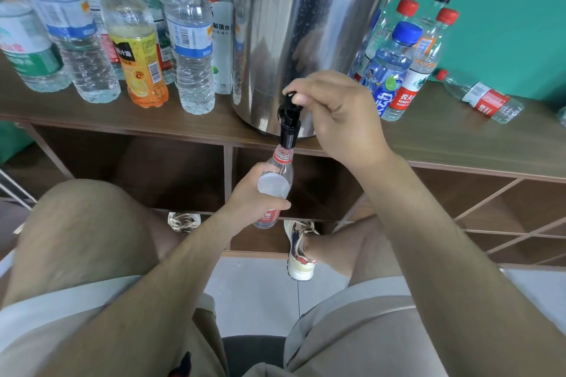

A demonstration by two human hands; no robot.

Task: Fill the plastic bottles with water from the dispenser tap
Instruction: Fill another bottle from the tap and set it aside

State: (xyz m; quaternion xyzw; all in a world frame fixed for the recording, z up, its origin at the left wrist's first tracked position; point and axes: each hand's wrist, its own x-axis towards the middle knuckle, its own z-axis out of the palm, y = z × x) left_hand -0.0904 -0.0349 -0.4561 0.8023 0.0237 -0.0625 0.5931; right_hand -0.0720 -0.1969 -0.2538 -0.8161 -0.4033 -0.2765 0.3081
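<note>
A: The left hand (251, 196) is gripping the clear plastic bottle with a red neck ring (280, 170); its open mouth is sitting just under the black plastic tap (288, 127).

B: The right hand (337, 113) is pinching the tap's lever; the shiny steel cylindrical dispenser (306, 24) is standing on the brown wooden shelf (122, 119).

Wooden shelf unit (444, 138) against a teal wall (505, 24), pale tiled floor (254, 294) below.

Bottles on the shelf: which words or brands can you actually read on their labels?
"解质水", "ERGY": white-label bottle, left of the dispenser.
"农夫": standing red-label bottle, right of it.
"C": yellow-capped juice bottle.
Held bottle and the other labels: too blurred.
</note>
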